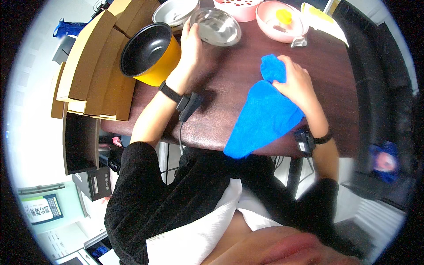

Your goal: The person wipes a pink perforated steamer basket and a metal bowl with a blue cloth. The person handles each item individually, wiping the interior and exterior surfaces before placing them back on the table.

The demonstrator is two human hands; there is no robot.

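My left hand grips the rim of a shallow stainless steel bowl at the back middle of the table, with fingers curled at its left edge. Just left of it is a deep yellow pot with a black inside, and behind it a white bowl. My right hand is closed on a bright blue cloth, which is bunched at its upper end and hangs down toward the table's front edge.
The brown table holds stacked cardboard boxes at left, a pink bowl with yellow contents, a pink perforated basket and a pale item with yellow at back right. A black sofa stands at right.
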